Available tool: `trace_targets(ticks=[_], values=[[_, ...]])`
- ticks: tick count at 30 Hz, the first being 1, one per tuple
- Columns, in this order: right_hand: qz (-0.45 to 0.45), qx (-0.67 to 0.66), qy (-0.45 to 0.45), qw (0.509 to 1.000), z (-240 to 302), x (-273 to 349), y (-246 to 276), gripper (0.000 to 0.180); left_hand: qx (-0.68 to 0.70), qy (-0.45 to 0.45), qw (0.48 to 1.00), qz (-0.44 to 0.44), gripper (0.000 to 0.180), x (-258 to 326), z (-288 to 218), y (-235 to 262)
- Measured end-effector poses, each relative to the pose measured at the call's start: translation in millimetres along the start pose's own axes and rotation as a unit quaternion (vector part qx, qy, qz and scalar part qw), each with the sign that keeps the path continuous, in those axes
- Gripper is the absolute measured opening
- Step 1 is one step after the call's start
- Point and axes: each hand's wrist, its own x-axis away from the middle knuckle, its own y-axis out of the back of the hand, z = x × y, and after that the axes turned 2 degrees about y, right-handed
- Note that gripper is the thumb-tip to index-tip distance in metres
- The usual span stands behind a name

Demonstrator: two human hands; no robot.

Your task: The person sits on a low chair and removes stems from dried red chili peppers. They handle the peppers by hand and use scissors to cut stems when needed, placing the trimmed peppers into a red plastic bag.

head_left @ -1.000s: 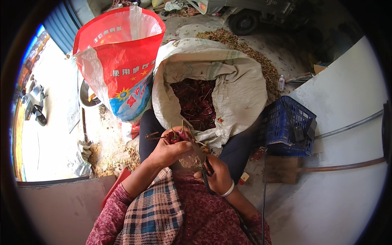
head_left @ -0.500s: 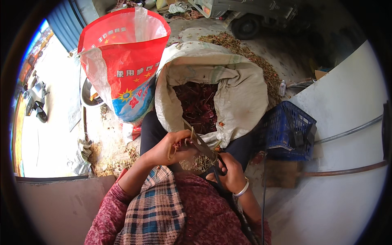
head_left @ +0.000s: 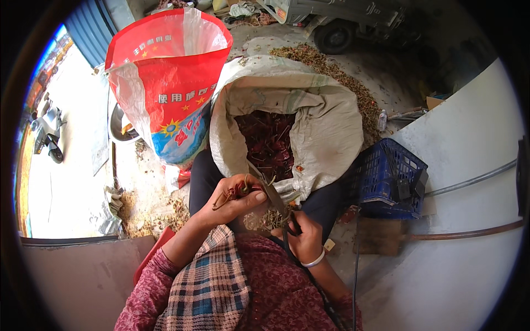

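Observation:
My left hand [head_left: 229, 203] is closed round a small bunch of dried red chilies [head_left: 241, 190], their thin stems sticking out past the fingers. In my right hand [head_left: 307, 238], wearing a white bangle, is a pair of scissors [head_left: 275, 199] with dark handles. Its blades point up and left, close beside the left fingertips. Just beyond both hands, a white woven sack [head_left: 335, 124] with a rolled-down rim stands between my legs. Many dark red chilies [head_left: 267, 140] lie inside it. Cut stems [head_left: 270, 219] are heaped below the scissors.
A tall red plastic bag [head_left: 182, 83] stands open at the left, with a metal basin [head_left: 117, 126] behind it. On the right are a blue crate [head_left: 386, 171] and a brown box [head_left: 380, 234]. Stems [head_left: 353, 83] litter the floor behind the sack, near a parked vehicle [head_left: 337, 36].
My left hand has turned, bringing more of the chilies and their stems into sight. My right hand has shifted slightly down and left with the scissors.

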Motion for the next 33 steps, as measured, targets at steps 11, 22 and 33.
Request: trace_targets(ticks=[11,22,33], values=[[0.339,-0.623,-0.205,0.674,-29,18,-12,0.070,-0.149,-0.134,0.980,-0.008,0.017,3,-13,-1],[0.161,-0.098,0.015,0.982,-7,-5,19,0.069,-0.027,-0.068,0.996,0.050,0.016,4,-2,6],[0.143,0.003,0.074,0.987,11,-15,23,0.056,-0.080,-0.154,0.981,0.089,0.015,-6,2,14]])
